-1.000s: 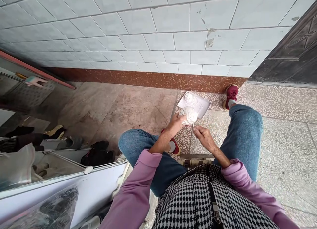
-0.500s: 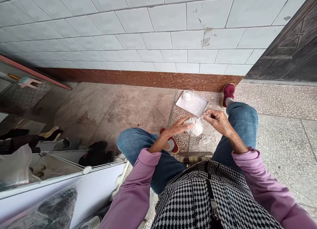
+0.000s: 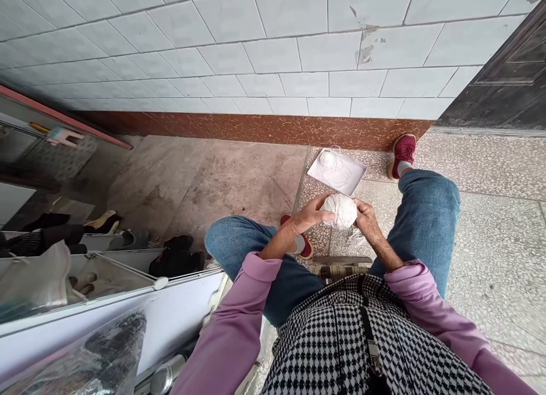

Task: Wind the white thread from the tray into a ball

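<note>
Left grip (image 3: 313, 214) cupping yarn ball (image 3: 340, 212), hold of right grip (image 3: 367, 221) unclear, box (image 3: 357, 172) ahead, tiled wall (image 3: 275, 56) beyond

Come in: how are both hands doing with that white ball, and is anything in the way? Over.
Left hand holding white ball. Right hand at its right side, grip unclear. Open box beyond, loose strands on floor; neither seems in the way.
</note>
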Available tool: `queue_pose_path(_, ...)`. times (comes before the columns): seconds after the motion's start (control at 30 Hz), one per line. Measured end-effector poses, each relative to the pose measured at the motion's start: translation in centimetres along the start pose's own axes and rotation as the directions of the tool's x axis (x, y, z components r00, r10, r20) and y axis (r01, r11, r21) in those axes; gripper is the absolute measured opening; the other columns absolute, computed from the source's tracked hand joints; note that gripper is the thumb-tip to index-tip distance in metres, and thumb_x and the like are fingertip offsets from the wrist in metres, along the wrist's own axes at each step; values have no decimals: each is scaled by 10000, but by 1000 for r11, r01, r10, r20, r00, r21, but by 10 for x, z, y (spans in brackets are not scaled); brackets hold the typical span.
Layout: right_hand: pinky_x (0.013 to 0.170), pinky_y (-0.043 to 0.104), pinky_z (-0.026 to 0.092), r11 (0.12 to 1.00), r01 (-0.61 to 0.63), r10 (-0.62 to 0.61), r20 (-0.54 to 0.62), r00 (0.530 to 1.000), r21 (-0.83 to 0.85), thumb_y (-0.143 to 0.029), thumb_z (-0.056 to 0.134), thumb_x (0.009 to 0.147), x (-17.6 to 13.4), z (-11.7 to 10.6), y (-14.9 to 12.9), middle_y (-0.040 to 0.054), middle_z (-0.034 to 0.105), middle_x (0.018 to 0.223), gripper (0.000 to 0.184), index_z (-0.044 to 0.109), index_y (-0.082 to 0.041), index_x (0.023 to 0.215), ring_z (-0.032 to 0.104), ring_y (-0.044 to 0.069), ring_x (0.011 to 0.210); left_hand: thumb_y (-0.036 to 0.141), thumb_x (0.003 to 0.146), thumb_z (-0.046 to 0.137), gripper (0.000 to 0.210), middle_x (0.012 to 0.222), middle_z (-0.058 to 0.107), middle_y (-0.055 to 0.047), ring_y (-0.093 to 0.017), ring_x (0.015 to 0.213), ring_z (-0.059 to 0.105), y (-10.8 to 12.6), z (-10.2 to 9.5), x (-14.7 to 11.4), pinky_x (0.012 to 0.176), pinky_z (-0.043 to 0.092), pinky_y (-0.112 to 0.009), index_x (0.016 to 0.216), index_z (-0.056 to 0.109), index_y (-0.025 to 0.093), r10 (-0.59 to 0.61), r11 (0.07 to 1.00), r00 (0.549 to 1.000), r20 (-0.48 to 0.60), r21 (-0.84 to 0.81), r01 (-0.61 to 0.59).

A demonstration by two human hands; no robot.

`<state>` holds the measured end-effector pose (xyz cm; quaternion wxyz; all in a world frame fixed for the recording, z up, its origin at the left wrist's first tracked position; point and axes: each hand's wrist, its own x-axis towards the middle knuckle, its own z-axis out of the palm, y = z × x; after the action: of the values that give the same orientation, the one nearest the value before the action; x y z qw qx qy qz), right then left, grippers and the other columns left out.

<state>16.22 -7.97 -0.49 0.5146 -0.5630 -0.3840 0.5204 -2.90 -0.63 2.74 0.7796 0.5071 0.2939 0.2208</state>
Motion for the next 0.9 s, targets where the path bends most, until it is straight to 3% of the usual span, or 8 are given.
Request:
queue_pose_path(0.1, 467, 254, 215, 999, -47, 47, 8, 999, 2, -666, 707, 819, 3, -3, 2, -72, 360, 552, 485, 497, -247, 695, 245, 95, 498, 374, 641, 931, 793, 1344, 740, -111, -315, 1252, 676, -1, 2, 3, 1033, 532, -381, 1379, 688, 218, 37, 999, 999, -7, 30, -37)
queue_pose_path(0.2, 464, 265, 218, 997, -43, 46, 57, 997, -67, -718, 670, 821, -2, 3, 4, -66, 366, 510, 536, 464, -254, 650, 256, 99, 475, 435, 666, 904, 839, 1376, 714, -110, -313, 1266, 670, -6, -3, 9, 1054, 531, -392, 1428, 626, 218, 93, 993, 993, -69, 76, -88)
queue_pose_path(0.33, 498, 273, 303, 987, 13, 23, 228, 973, -159, -741, 616, 906, -25, 18, -1, -44, 449, 551, 544, 586, -231, 719, 370, 129, 513, 472, 652, 918, 885, 1403, 686, -114, -318, 1313, 643, -6, -13, 16, 1125, 499, -412, 1428, 591, 201, 256, 917, 919, -301, 378, -132)
queue_pose_path(0.4, 543, 281, 347, 971, 86, -11, 319, 948, -224, -707, 566, 987, -36, 20, -11, -40, 469, 595, 530, 638, -218, 795, 410, 141, 554, 457, 653, 933, 883, 1410, 687, -118, -320, 1312, 645, -4, -16, 16, 1142, 492, -420, 1428, 596, 199, 310, 849, 889, -338, 520, -98)
queue_pose_path(0.53, 596, 301, 357, 925, 238, -126, 353, 927, -295, -669, 596, 1024, -34, 0, -44, -32, 466, 640, 510, 628, -222, 779, 421, 148, 605, 498, 777, 884, 782, 1420, 711, -127, -337, 1317, 657, 0, -12, 10, 1168, 486, -465, 1452, 626, 200, 276, 768, 934, -228, 636, -71)
queue_pose_path(0.7, 591, 317, 295, 886, 304, -217, 268, 939, -349, -666, 712, 968, 1, -43, -78, -40, 401, 634, 517, 621, -219, 726, 337, 137, 611, 587, 921, 741, 616, 1387, 743, -127, -344, 1321, 677, 17, 0, -5, 1165, 507, -473, 1407, 694, 211, 146, 839, 988, 48, 523, -150)
queue_pose_path(0.8, 576, 313, 271, 909, 301, -248, 206, 947, -288, -696, 779, 897, 20, -52, -73, -43, 383, 638, 554, 575, -228, 683, 305, 131, 608, 593, 932, 735, 511, 1405, 748, -104, -347, 1361, 664, 30, 8, -16, 1188, 498, -487, 1318, 762, 259, 128, 884, 986, 103, 439, -161)
queue_pose_path(0.9, 545, 293, 241, 951, 240, -214, 142, 966, -196, -746, 813, 820, 26, -41, -50, -64, 372, 608, 566, 594, -232, 734, 274, 120, 574, 635, 939, 715, 513, 1439, 733, -102, -350, 1434, 619, 30, 8, -21, 1234, 458, -515, 1298, 779, 274, 85, 929, 995, 47, 358, -97)
